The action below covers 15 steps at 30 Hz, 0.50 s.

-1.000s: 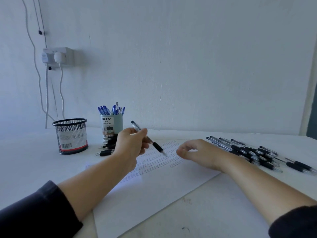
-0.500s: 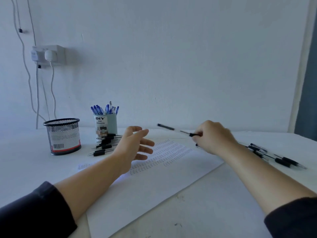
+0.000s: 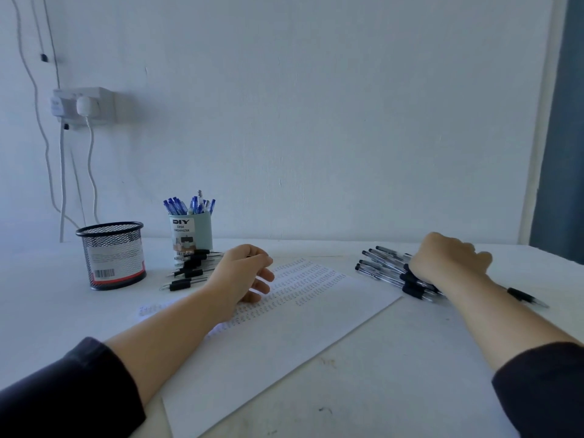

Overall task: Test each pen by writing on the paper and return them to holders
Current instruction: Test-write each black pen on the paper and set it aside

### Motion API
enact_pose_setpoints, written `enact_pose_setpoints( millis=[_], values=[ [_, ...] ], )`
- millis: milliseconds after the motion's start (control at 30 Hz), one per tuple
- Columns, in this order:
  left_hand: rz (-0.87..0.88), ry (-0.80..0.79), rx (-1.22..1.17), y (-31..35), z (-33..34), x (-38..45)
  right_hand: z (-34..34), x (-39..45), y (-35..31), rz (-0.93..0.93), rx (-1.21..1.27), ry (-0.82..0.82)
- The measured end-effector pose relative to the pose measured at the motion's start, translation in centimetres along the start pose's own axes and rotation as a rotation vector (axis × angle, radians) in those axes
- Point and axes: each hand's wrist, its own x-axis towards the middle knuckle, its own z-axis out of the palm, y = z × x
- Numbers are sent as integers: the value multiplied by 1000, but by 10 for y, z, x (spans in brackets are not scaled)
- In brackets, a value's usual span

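Resting on the black pens (image 3: 392,273) by the bench's right edge, right hand (image 3: 448,263) is nearest; fingers hidden, grip can't be told. Pen axes run left-right. Left hand (image 3: 243,273) loosely curled, empty, over paper (image 3: 284,336).

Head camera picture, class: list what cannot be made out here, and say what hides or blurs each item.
- Right hand: its fingers are behind its own back, so any grip on the black pens is hidden.
- Paper: the written rows are too small to read; the left forearm covers part.
- Mesh holder: its inside is not shown at this angle.
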Motion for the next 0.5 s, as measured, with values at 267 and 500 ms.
enact_pose_setpoints(
  millis=[267, 500],
  values=[
    [10, 14, 6, -1, -1, 2, 2, -8, -13, -175, -151, 74],
    [131, 218, 62, 1, -26, 20, 21, -36, -52, -770, 8, -91]
  ],
)
